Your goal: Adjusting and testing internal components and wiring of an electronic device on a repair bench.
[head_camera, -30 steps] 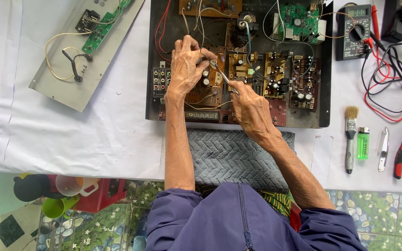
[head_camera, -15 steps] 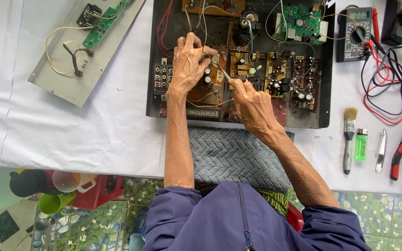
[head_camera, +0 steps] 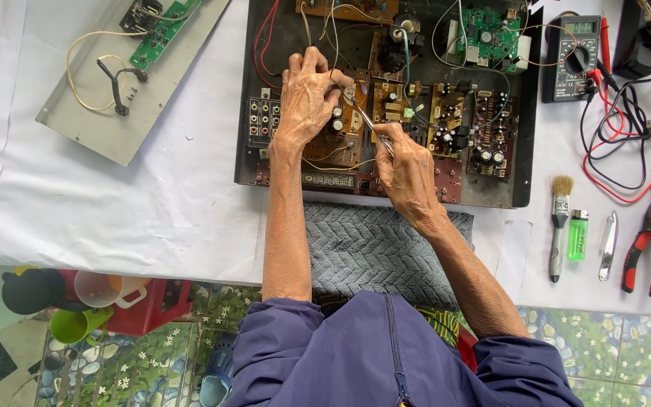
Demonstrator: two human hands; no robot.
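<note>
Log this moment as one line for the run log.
left hand: resting on brown circuit board | right hand: grip shut on thin metal tweezers | open black metal chassis on white table cover

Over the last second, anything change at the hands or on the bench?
Barely anything. The left hand stays spread on the brown board in the chassis. The right hand still pinches the thin metal tool, tip near the left fingers; nothing taken up or let go. The brush, lighter and pliers lie as before.
</note>
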